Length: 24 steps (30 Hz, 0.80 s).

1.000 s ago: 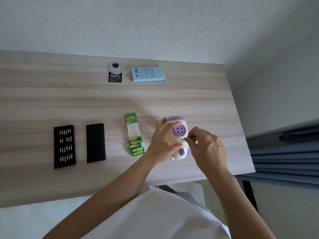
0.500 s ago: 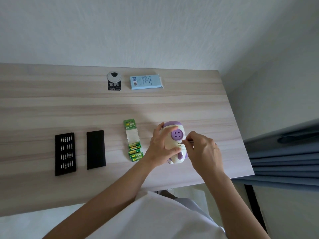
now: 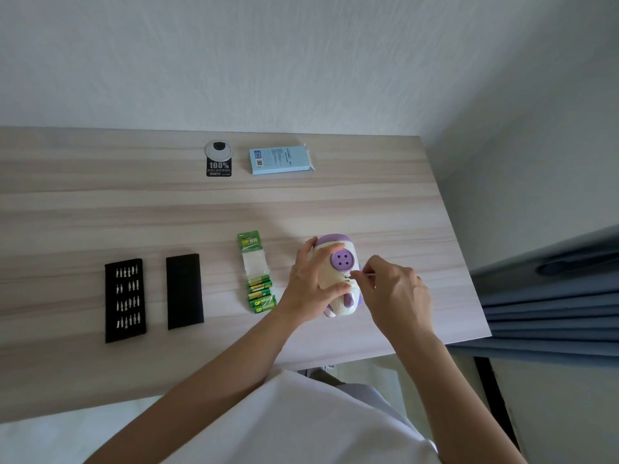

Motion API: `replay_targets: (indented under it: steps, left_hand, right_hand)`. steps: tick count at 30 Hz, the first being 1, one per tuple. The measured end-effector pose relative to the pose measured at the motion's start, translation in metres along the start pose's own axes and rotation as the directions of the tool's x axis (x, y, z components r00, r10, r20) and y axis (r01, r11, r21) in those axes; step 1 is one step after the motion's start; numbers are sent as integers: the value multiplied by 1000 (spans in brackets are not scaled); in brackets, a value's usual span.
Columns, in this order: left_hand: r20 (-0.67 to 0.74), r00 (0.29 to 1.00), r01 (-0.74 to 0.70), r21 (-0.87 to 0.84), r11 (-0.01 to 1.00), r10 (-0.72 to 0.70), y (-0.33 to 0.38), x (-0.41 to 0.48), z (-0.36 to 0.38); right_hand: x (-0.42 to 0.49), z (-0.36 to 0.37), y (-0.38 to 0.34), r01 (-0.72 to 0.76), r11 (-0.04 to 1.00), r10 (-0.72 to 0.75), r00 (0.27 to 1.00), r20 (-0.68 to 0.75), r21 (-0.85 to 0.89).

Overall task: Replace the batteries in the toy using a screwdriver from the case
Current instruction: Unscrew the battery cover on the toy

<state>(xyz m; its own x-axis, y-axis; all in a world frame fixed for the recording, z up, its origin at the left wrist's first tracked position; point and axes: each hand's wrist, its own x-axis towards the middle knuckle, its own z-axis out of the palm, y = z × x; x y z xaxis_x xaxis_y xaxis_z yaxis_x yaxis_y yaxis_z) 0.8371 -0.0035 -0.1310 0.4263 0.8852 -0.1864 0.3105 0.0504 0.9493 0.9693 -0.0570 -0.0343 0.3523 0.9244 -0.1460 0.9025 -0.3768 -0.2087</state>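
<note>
Toy (image 3: pixel 338 262) gripped by left hand (image 3: pixel 308 283), right hand (image 3: pixel 395 293) pinching screwdriver (image 3: pixel 367 275) at it; left of toy, tray (image 3: pixel 112 333) holds bits (image 3: pixel 127 289), pack (image 3: pixel 249 242) batteries (image 3: pixel 260 291).

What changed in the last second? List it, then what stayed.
Nothing was taken or let go; only the view shifted slightly. The left hand still holds the toy, and the right hand still pinches the screwdriver at it. The batteries, bit tray and black case stayed put.
</note>
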Motion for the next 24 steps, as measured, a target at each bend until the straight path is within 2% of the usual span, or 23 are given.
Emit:
replay_targets:
  steps: [6, 9, 13, 20, 24]
  left_hand:
    - [12, 1000, 11, 7, 1000, -11, -2, 1, -2]
    - [15, 1000, 27, -11, 1000, -27, -3, 0, -3]
    - [12, 1000, 12, 17, 1000, -12, -3, 0, -3]
    - [15, 1000, 12, 32, 999, -12, -3, 1, -2]
    - [21, 999, 25, 25, 999, -26, -3, 0, -1]
  right_hand:
    - [-9, 4, 1, 119, 991, -114, 991, -71, 68]
    - [-9, 3, 1, 71, 993, -63, 994, -85, 90]
    - [-5, 3, 3, -14, 1000, 14, 999, -53, 1]
    - [-8, 9, 3, 71, 988, -65, 996, -53, 137]
    - [-8, 6, 5, 1, 987, 9, 998, -59, 159]
